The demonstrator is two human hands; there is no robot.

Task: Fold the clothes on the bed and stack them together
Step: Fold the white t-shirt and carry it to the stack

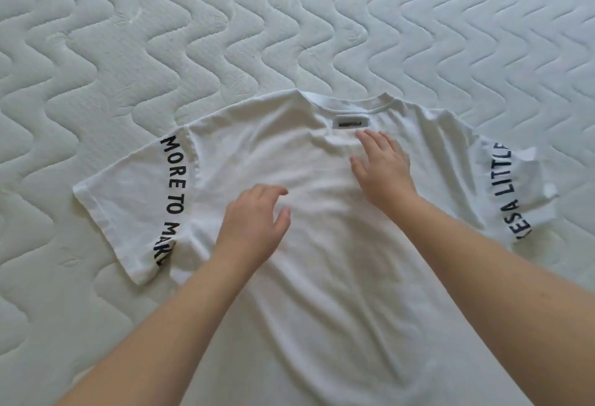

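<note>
We are looking down at a white T-shirt [322,277] lying spread flat on the quilted mattress of the bed [161,35], collar away from us and both sleeves out to the sides. Our right hand [383,170] is resting palm down on the upper chest of the shirt, its fingers [373,141] straight and lightly spread, their tips lying just below the dark label [350,123] under the collar [344,106]. Our left hand [254,228] is sitting over the middle of the shirt, its fingers [273,191] loosely curved and a little apart, pinching nothing; we cannot tell whether they are touching the cloth. Out beyond the left fingers, the left sleeve [135,199] is showing black lettering [174,177]. Beyond the right fingers, the right sleeve [515,180] is lying with its hem turned up and crumpled.
</note>
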